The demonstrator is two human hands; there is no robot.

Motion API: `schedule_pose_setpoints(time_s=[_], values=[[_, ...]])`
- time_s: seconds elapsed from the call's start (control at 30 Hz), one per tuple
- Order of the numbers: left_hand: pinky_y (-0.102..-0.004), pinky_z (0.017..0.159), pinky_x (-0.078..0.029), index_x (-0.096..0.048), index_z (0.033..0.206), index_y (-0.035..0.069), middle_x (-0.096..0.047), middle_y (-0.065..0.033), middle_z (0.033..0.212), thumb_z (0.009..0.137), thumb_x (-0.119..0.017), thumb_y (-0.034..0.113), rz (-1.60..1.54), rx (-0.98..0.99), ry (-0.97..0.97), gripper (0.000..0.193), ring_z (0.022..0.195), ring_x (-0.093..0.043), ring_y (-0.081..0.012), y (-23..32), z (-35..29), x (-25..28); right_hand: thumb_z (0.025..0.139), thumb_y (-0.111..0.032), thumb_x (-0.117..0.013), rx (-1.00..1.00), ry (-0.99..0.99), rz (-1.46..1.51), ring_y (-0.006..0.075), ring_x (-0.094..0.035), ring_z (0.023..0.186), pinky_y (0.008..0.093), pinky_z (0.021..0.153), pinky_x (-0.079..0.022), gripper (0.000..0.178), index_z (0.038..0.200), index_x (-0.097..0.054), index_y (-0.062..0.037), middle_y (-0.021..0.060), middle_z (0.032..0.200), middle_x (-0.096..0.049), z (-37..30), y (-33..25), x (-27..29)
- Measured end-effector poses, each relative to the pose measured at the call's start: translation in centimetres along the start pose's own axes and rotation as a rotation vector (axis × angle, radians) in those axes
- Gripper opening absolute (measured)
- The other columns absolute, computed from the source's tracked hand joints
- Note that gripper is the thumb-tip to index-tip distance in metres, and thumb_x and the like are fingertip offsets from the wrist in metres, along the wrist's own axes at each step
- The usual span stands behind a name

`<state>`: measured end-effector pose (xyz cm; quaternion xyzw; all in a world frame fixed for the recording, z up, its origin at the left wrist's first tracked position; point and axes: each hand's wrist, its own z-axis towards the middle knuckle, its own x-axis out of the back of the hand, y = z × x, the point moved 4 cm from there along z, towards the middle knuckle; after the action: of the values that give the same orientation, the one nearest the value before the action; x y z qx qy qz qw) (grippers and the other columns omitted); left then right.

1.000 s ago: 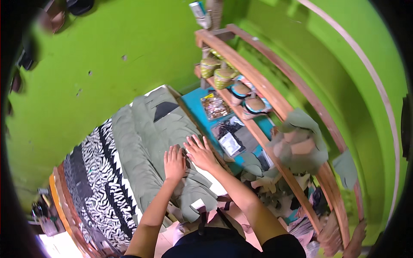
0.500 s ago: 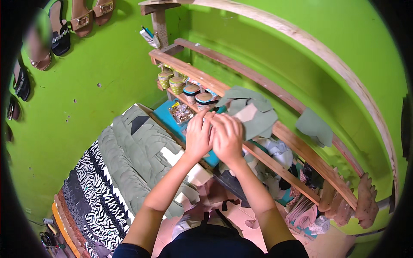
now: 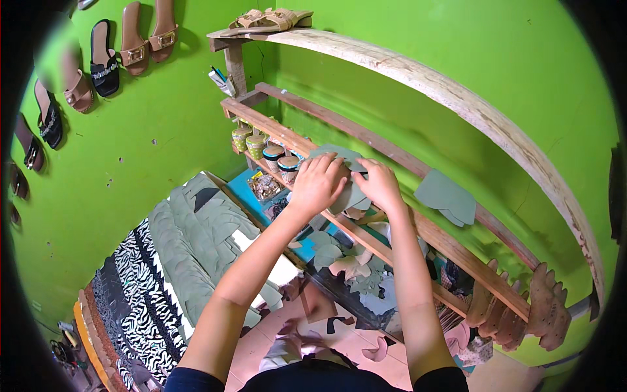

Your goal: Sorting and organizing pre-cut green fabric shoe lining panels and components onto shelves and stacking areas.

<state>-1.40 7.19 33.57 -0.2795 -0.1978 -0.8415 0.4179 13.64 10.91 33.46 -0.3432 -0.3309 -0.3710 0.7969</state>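
Resting palm-down over a stack of grey-green pieces [image 3: 353,198] on the front rail [image 3: 268,127], the left hand [image 3: 319,183] has its fingers slightly apart; the right hand [image 3: 380,186] meets the stack's edge, its grip impossible to tell. One more grey-green bunch [image 3: 446,196] hangs over the rear rail [image 3: 353,134]; four shoes [image 3: 273,155] show below.
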Motion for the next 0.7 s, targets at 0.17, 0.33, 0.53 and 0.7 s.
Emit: schedule_pose_setpoints(time_s=[0.17,0.33,0.53,0.7], values=[[-0.038,0.09,-0.037,-0.05,0.114,0.004,-0.052,-0.0129,0.115,0.079,-0.058,0.031,0.013,0.025,-0.071,0.044,0.106,-0.05,-0.0275,-0.8,0.5,-1.2,0.085,-0.024,-0.05,-0.097,0.026,0.164,0.0355,-0.058,0.069,0.0395,0.061,-0.047,0.024,0.085,-0.062,-0.0036,0.0201,0.076,-0.06,1.0,0.1,1.1],[-0.0386,0.093,-0.036,-0.049,0.115,0.003,-0.05,-0.0136,0.12,0.08,-0.056,0.033,-0.003,0.009,-0.107,0.047,0.11,-0.048,-0.0281,-0.8,1.2,-2.0,0.088,-0.022,-0.047,-0.17,0.24,0.249,0.0379,-0.057,0.066,0.041,0.058,-0.045,0.024,0.089,-0.06,-0.0021,0.0217,0.072,-0.059,1.4,1.3,3.4],[-0.0385,0.092,-0.036,-0.049,0.116,0.004,-0.051,-0.0136,0.12,0.081,-0.054,0.037,-0.007,-0.027,-0.146,0.049,0.112,-0.047,-0.0271,-0.5,1.6,-2.5,0.089,-0.02,-0.046,-0.213,0.47,0.316,0.0357,-0.059,0.077,0.0386,0.066,-0.046,0.025,0.101,-0.059,-0.0024,0.0217,0.085,-0.06,2.1,1.6,5.4],[-0.039,0.092,-0.036,-0.049,0.116,0.004,-0.051,-0.0139,0.119,0.081,-0.055,0.038,-0.031,-0.052,-0.289,0.05,0.111,-0.048,-0.0281,-0.2,1.7,-3.7,0.09,-0.021,-0.045,-0.205,0.548,0.382,0.0331,-0.06,0.078,0.0365,0.068,-0.046,0.026,0.104,-0.057,-0.0021,0.0207,0.086,-0.061,2.4,1.5,5.6]])
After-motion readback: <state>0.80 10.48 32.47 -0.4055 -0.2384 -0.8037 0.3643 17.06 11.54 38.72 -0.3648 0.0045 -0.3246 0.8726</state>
